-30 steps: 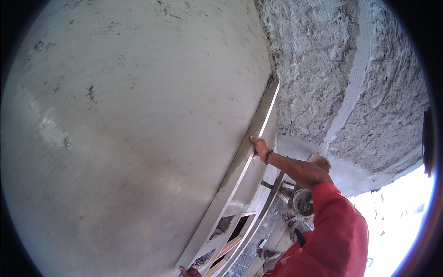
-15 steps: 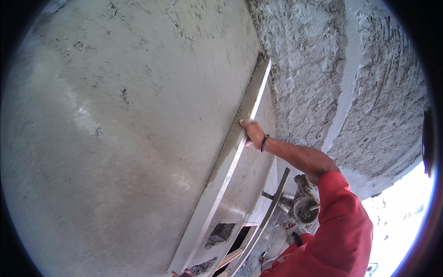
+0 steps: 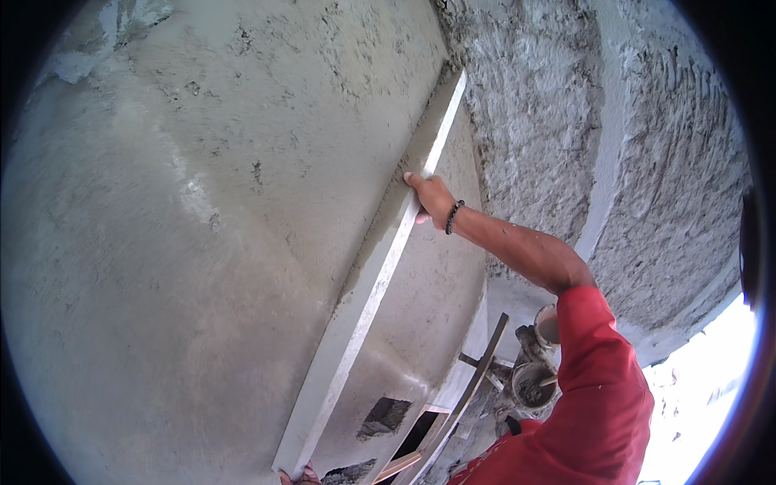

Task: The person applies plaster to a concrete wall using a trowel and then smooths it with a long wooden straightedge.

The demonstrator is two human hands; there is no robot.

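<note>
A long, pale straightedge (image 3: pixel 356 323) lies slantwise against the smooth plastered wall (image 3: pixel 202 323), with wet mortar smeared along its upper part. My right hand (image 3: pixel 432 198), with a dark beaded bracelet at the wrist, grips it above its middle, the thumb on the wall-side face and the fingers wrapped behind. At the lower end, my left hand (image 3: pixel 301 475) holds the same straightedge; only some fingers show at the picture's bottom edge.
Rough, unsmoothed plaster (image 3: pixel 525 121) with a smooth pale strip covers the adjoining wall on the right. Below are a bucket of mortar (image 3: pixel 533 386), another bucket (image 3: pixel 550 325), a wooden plank (image 3: pixel 477 380) and a square hole (image 3: pixel 384 418) in the wall.
The straightedge has moved up and slightly left along the wall, with both hands still on it. My right forearm has risen with it, and the view has shifted somewhat.
</note>
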